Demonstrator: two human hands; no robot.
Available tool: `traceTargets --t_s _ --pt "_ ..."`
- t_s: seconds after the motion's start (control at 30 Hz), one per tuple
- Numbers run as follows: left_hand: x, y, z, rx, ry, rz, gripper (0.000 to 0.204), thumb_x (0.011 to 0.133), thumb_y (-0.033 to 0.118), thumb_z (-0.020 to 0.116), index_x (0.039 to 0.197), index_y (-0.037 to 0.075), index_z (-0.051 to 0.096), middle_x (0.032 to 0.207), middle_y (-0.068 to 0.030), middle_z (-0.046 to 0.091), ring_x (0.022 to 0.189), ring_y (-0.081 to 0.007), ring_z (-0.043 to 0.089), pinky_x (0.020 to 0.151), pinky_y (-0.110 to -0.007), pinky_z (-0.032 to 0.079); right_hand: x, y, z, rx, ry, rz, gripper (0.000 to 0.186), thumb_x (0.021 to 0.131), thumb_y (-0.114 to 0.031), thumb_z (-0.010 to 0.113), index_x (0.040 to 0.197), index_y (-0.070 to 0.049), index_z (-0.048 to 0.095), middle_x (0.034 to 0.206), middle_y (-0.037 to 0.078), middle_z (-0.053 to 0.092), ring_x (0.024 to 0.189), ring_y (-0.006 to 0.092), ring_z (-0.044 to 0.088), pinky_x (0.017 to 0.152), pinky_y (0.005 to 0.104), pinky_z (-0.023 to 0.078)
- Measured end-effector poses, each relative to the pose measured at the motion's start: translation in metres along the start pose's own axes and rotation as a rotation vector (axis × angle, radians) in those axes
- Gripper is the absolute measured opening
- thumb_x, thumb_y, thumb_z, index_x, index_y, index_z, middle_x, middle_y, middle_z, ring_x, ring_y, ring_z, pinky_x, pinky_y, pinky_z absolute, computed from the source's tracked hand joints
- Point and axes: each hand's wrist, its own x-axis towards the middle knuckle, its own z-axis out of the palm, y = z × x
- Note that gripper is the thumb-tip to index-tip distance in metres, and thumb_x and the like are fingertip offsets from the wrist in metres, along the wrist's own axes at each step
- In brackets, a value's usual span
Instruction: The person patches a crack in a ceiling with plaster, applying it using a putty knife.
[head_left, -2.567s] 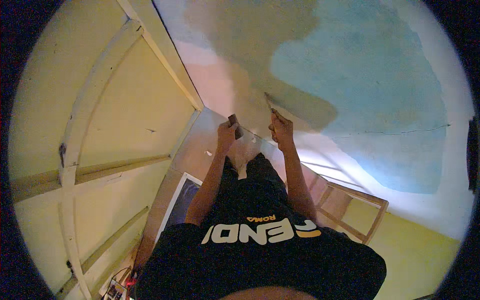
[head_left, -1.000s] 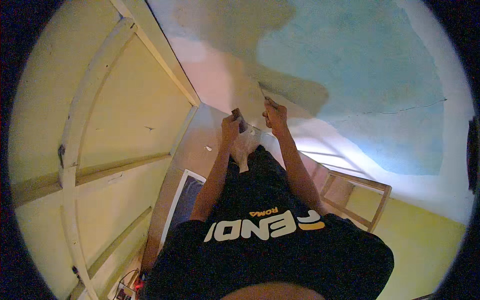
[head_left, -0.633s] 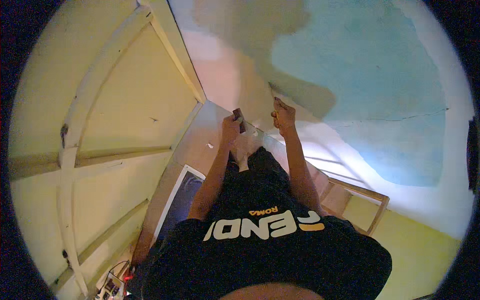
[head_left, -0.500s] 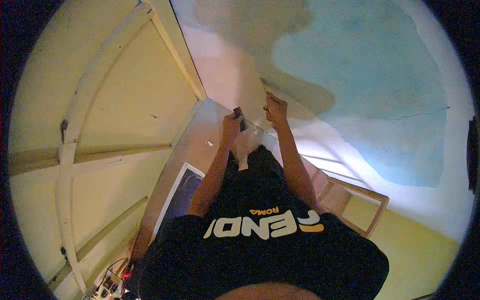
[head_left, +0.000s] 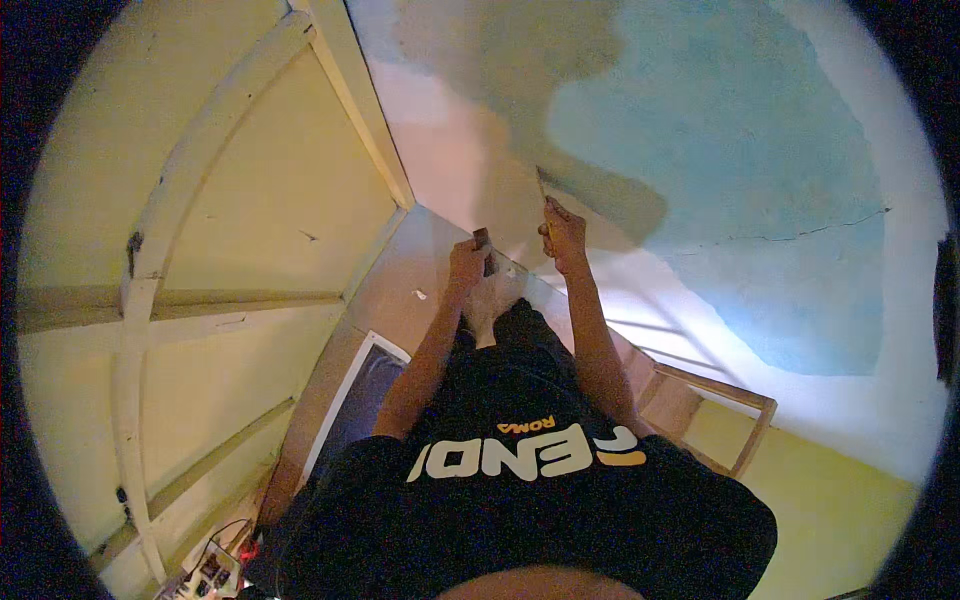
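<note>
Blue patch [head_left: 740, 180]: spread broadly over the wall [head_left: 825, 412].
Right hand [head_left: 566, 240]: just left of the blue patch, grip closed round a thin-bladed scraper [head_left: 542, 184].
Scraper: blade angled at the wall; from here I can't tell whether it touches.
Left hand [head_left: 466, 265]: farther left of the patch, grip closed on a dark flat block [head_left: 481, 238].
Wooden frame [head_left: 715, 383]: below the patch.

Near the lower left corner of a painted wall [head_left: 720, 120], the left hand [head_left: 466, 262] is closed on 1 dark, flat piece [head_left: 482, 238], and the right hand [head_left: 565, 240] grips 1 thin-bladed tool [head_left: 541, 182] angled toward the wall; contact is unclear. 1 wooden frame [head_left: 716, 385] stands near the wall's lower edge, right of both hands.
</note>
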Motion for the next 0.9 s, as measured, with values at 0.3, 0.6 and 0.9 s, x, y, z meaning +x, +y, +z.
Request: traceTargets --t_s 0.3,0.6,0.9 --pt "-0.026 0.026 -0.009 -0.164 0.056 -0.109 0.016 0.082 0.009 0.056 0.077 -0.005 0.062 0.063 -0.0057 0.060 0.057 -0.0158 0.059 0.052 -0.033 0.049 0.006 0.000 0.007 -0.009 -0.031 0.087 0.042 0.089 -0.032 0.059 0.125 -0.011 0.056 0.060 0.004 0.052 0.037 0.0073 0.035 0.033 0.0226 0.027" --pt "-0.021 0.039 0.001 -0.089 0.027 0.019 0.017 0.081 0.011 0.058 0.077 -0.006 0.060 0.065 -0.0089 0.061 0.056 -0.0188 0.059 0.054 -0.037 0.048 0.068 0.052 -0.034 -0.249 -0.038 -0.308 0.036 0.089 -0.034 0.060 0.116 -0.011 0.063 0.060 0.007 0.052 0.035 0.0083 0.034 0.033 0.0240 0.028" --pt "-0.005 -0.002 -0.018 -0.088 0.111 0.006 0.022 0.078 0.018 0.061 0.075 -0.004 0.061 0.061 -0.0149 0.061 0.055 -0.0213 0.060 0.053 -0.038 0.047 0.014 0.009 0.006 -0.029 -0.009 -0.021 0.038 0.088 -0.036 0.061 0.113 -0.007 0.063 0.059 0.005 0.053 0.034 0.0082 0.037 0.031 0.0236 0.028"
